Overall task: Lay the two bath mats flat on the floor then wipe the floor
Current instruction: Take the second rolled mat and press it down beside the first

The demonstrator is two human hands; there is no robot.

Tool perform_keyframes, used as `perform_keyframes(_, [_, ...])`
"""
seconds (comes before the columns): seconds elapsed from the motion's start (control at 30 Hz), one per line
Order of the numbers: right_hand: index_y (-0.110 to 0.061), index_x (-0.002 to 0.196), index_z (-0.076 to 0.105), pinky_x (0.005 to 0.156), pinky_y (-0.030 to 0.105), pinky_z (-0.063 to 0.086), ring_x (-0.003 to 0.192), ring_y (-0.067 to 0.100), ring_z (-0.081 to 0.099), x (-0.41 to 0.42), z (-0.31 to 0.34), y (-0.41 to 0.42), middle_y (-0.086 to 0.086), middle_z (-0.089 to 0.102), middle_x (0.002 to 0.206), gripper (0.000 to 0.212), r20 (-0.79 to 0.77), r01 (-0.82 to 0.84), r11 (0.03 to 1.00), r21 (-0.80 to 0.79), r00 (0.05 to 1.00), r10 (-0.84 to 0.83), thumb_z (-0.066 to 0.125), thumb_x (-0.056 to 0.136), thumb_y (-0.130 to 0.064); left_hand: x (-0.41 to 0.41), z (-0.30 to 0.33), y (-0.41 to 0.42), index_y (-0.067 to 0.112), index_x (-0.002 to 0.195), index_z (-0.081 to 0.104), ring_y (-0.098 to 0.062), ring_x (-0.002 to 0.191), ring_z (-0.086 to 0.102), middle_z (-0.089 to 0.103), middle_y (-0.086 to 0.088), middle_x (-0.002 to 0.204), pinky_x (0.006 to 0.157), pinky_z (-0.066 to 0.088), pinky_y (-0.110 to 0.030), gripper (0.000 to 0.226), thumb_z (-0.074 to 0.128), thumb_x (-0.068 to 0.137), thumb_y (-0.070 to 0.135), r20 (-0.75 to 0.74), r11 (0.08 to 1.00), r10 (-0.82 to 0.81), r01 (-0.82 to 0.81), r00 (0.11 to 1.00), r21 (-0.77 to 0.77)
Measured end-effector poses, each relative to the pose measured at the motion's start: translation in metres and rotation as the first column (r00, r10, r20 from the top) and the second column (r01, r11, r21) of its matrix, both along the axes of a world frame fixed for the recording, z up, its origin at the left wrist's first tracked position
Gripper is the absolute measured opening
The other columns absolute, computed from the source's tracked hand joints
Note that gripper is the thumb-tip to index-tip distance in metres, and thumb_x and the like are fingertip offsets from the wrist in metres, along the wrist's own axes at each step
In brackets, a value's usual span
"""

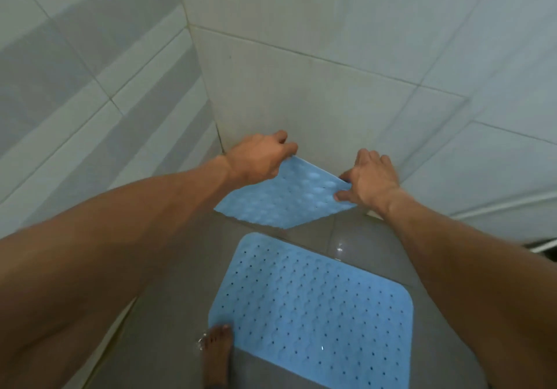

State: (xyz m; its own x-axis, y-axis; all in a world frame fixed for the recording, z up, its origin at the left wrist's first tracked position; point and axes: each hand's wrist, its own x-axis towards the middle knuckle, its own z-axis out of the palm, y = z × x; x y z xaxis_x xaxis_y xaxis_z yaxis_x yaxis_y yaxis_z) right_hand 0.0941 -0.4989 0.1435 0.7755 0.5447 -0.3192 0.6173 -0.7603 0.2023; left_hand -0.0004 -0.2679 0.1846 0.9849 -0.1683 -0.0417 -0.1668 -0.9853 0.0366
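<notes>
White wall tiles fill the upper left of my frame, meeting a second tiled wall at a corner seam. My left hand pinches the upper edge of the raised blue bath mat at centre, against that wall; my right hand clamps its right corner. Below lies the second bath mat flat on the wet grey floor, a bare foot touching its lower left edge. Bare floor shows around both mats.

Dim, soft, bluish indoor light.
Small glare spots shine on the wet floor; wall tiles bend at the edges; slightly blurry overall.
</notes>
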Motion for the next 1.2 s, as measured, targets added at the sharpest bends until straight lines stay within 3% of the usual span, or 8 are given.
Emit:
perform_keyframes(0.13, [-0.030,0.122,0.067,0.111,0.042,0.025,0.135,0.026,0.033,-0.055,0.015,-0.079,0.001,0.039,0.145,0.044,-0.020,0.016,1.000,-0.017,1.000,-0.016,0.064,0.083,-0.050,-0.042,0.046,-0.048,0.013,0.117,0.054,-0.044,0.072,0.057,0.049,-0.015,0.109,0.063,0.046,-0.047,0.027,0.043,0.092,0.012,0.092,0.996,-0.027,0.034,0.995,-0.078])
perform_keyframes(0.3, [-0.030,0.117,0.065,0.095,0.039,0.049,0.112,0.030,0.064,-0.112,0.021,-0.152,0.007,0.070,0.117,0.033,-0.188,0.249,0.964,0.090,0.955,-0.229,0.060,0.085,-0.024,-0.087,0.080,-0.064,0.017,0.112,0.055,-0.041,0.072,0.058,0.053,-0.014,0.102,0.064,0.049,-0.048,0.036,0.031,0.085,0.023,0.217,0.981,-0.014,0.056,0.976,-0.185])
perform_keyframes(0.4, [-0.027,0.111,0.065,0.098,0.038,0.040,0.113,0.029,0.062,-0.143,0.013,-0.172,0.005,0.071,0.112,0.022,-0.134,0.303,0.952,0.048,0.946,-0.294,0.055,0.091,-0.031,-0.110,0.089,-0.059,0.017,0.111,0.057,-0.040,0.073,0.059,0.055,-0.013,0.100,0.064,0.051,-0.049,0.043,0.028,0.080,0.025,0.225,0.980,-0.044,0.086,0.973,-0.178])
perform_keyframes(0.53, [-0.027,0.106,0.058,0.093,0.040,0.047,0.102,0.028,0.058,-0.203,-0.016,-0.186,0.004,0.064,0.105,0.026,-0.452,0.486,0.873,0.043,0.788,-0.417,0.049,0.095,-0.050,-0.149,0.083,-0.057,0.011,0.110,0.061,-0.040,0.076,0.060,0.058,-0.015,0.100,0.066,0.051,-0.047,0.046,0.028,0.081,0.026,0.219,0.974,-0.056,0.101,0.974,-0.201])
perform_keyframes(0.67, [-0.024,0.101,0.043,0.083,0.047,0.052,0.086,0.032,0.059,-0.291,-0.067,-0.179,0.012,0.062,0.098,0.019,-0.558,0.741,0.629,0.235,0.633,-0.537,0.037,0.101,-0.041,-0.199,0.074,-0.045,0.009,0.108,0.062,-0.039,0.076,0.062,0.061,-0.016,0.097,0.070,0.052,-0.046,0.056,0.022,0.078,0.034,0.173,0.959,-0.087,0.130,0.981,-0.253])
perform_keyframes(0.8, [-0.014,0.114,0.041,0.079,0.046,0.048,0.095,0.042,0.059,-0.337,-0.077,-0.168,0.020,0.062,0.101,0.025,-0.435,0.808,0.469,0.358,0.588,-0.682,0.029,0.105,-0.035,-0.235,0.057,-0.023,0.012,0.105,0.060,-0.040,0.081,0.063,0.064,-0.017,0.096,0.070,0.052,-0.047,0.047,0.026,0.083,0.034,0.039,0.977,-0.128,0.132,0.991,-0.170])
perform_keyframes(1.03, [-0.010,0.117,0.042,0.072,0.045,0.038,0.098,0.049,0.061,-0.351,-0.083,-0.215,0.030,0.065,0.102,0.036,-0.293,0.550,0.814,0.188,0.822,-0.488,0.031,0.106,-0.042,-0.310,-0.019,-0.024,0.013,0.105,0.059,-0.040,0.079,0.064,0.069,-0.020,0.086,0.065,0.048,-0.040,0.017,0.048,0.097,0.023,-0.215,0.995,-0.013,-0.009,0.977,-0.100])
perform_keyframes(1.2, [-0.008,0.117,0.043,0.070,0.041,0.038,0.098,0.045,0.061,-0.383,-0.124,-0.254,0.028,0.063,0.103,0.033,-0.459,0.560,0.828,0.040,0.746,-0.483,0.033,0.106,-0.037,-0.370,-0.109,-0.065,0.025,0.115,0.057,-0.033,0.082,0.065,0.069,-0.013,0.088,0.070,0.049,-0.033,0.020,0.044,0.099,0.028,-0.425,0.989,0.046,-0.101,0.904,-0.106])
